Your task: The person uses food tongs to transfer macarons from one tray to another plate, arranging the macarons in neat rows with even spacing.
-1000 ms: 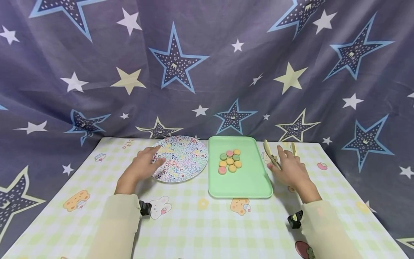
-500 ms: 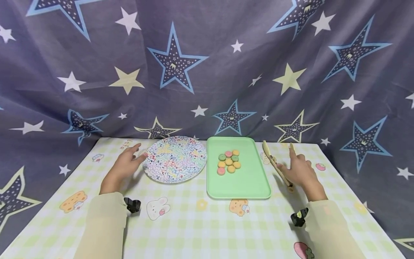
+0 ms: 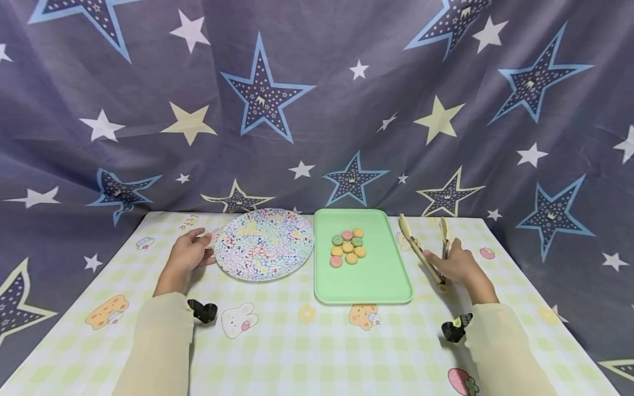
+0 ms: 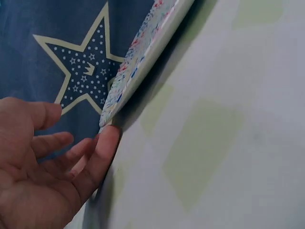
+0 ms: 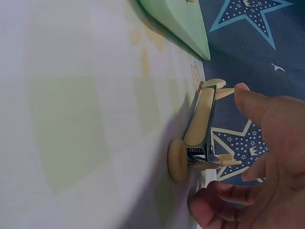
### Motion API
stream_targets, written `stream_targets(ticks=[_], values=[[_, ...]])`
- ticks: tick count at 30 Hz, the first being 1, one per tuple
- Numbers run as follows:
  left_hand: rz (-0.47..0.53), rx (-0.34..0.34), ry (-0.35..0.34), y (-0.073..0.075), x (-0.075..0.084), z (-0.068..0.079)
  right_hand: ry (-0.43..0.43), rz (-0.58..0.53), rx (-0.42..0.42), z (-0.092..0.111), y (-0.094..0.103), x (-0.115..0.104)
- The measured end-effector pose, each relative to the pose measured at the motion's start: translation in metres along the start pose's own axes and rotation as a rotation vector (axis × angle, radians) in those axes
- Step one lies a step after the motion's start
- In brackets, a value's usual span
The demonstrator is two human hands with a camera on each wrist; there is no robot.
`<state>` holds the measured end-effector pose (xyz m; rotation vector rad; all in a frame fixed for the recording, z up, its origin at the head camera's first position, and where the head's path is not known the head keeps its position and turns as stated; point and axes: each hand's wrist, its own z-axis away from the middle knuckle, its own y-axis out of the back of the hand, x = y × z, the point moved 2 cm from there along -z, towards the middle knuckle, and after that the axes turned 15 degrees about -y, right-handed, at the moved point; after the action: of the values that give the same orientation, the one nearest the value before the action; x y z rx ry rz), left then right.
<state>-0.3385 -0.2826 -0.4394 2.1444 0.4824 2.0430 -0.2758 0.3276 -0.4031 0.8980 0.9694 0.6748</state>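
Observation:
My left hand (image 3: 187, 254) is at the left edge of a round plate (image 3: 264, 245) speckled in many colours. In the left wrist view, a fingertip of that hand (image 4: 57, 167) is right at the underside of the plate's rim (image 4: 143, 62), with the thumb apart from it. At the right, my right hand (image 3: 463, 265) is around a pair of tongs (image 3: 421, 253) with beige ends, whose arms stand spread. The right wrist view has the thumb (image 5: 252, 102) by one arm of the tongs (image 5: 200, 119) and the fingers loosely bent below, not closed around it.
Between plate and tongs lies a light green tray (image 3: 381, 280) with several small round pink, yellow and green cookies (image 3: 348, 247). A star-patterned curtain (image 3: 317, 110) hangs behind the checked tablecloth (image 3: 307, 352).
My left hand has moved left from over the plate to its edge. My right hand has shifted slightly right, its raised fingers lowering beside the tongs. The head view has panned slightly.

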Motion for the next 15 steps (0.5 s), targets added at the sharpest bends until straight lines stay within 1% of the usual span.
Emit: stream_targets(ticks=[4,6,11,15], values=[[0.051,0.002,0.014,-0.0008,-0.0026,-0.0010,-0.024,-0.022,-0.031,-0.0002,-0.0018,0.0007],[0.076,-0.019,0.016,0.0001,-0.0031,-0.0011,-0.031,-0.027,-0.034,-0.0004,-0.0028,0.0003],[0.162,-0.095,0.034,0.0043,-0.0049,-0.0022,-0.047,-0.046,-0.044,-0.0008,-0.0054,-0.0006],[0.201,-0.123,0.049,0.0059,-0.0080,-0.0018,-0.062,-0.068,-0.047,-0.0005,-0.0077,-0.0006]])
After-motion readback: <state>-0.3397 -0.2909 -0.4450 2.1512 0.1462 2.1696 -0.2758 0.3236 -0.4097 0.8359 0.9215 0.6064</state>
